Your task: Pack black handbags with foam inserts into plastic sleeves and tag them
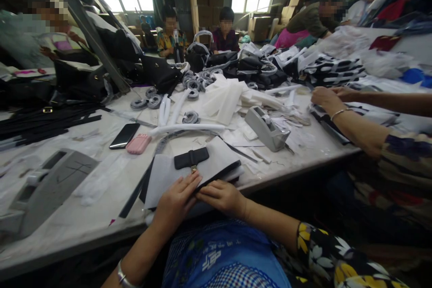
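A black handbag (237, 165) lies on the table edge in front of me, with a white paper sheet (162, 173) over it. A black strap tab (191, 158) with a small gold clasp (193, 169) rests on the paper. My left hand (178, 195) is at the bag's near edge, its fingers together over the top just below the clasp, the thumb hidden. Close beside it, my right hand (224, 198) pinches the same edge, fingertips almost meeting the left hand. A grey handle (178, 135) curves behind the bag.
Grey tape dispensers (268, 130) (50, 189) stand right and left. A black phone (124, 136) and pink case (138, 143) lie left. White foam sheets (219, 99), grey coils (191, 117) and black bags (249, 60) fill the back. A co-worker's hands (326, 99) work at right.
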A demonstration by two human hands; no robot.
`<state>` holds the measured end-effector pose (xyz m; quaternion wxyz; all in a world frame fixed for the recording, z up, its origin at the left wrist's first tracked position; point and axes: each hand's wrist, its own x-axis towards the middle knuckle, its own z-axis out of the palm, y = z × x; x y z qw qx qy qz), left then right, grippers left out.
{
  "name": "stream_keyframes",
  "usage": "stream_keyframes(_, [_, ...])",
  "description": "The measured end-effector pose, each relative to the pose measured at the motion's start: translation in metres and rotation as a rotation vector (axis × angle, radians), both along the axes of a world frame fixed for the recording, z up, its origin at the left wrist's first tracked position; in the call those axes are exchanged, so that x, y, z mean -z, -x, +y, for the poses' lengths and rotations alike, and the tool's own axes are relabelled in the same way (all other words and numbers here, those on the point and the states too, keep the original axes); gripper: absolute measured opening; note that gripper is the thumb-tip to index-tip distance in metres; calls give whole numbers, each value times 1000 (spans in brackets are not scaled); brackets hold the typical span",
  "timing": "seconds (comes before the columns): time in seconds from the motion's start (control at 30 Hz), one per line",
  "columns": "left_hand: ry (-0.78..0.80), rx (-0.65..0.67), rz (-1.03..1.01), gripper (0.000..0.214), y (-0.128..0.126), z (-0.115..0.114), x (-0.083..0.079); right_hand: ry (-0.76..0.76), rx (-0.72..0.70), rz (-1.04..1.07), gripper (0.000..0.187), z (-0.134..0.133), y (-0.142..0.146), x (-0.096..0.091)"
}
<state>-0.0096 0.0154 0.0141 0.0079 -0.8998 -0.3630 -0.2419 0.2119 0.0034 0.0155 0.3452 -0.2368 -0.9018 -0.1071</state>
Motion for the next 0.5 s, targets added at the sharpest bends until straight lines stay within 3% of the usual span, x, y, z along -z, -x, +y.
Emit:
stream_keyframes(0.07, [-112, 6, 14, 41, -2, -2, 7, 0, -59, -25, 21, -1, -10, -14])
stream_keyframes(0.17, [-218, -24, 43, 41, -7, -5, 12, 6, 60, -72, 34, 4, -30, -22])
stream_keyframes(0.23, [-264, -56, 73, 43, -12, -8, 14, 20, 159, -76, 36, 10, -40, -16])
stream_keyframes(0.37, [-288, -145, 173, 56, -22, -16, 15, 39, 192, 45, 31, 13, -45, 3])
stream_keyframes(0.43, [-292, -162, 212, 65, -26, -19, 16, 123, 160, 92, 27, 14, -45, -2])
stream_keyframes(0.5, [-293, -174, 224, 70, -27, -21, 16, 315, 60, 129, 21, 24, -48, -20])
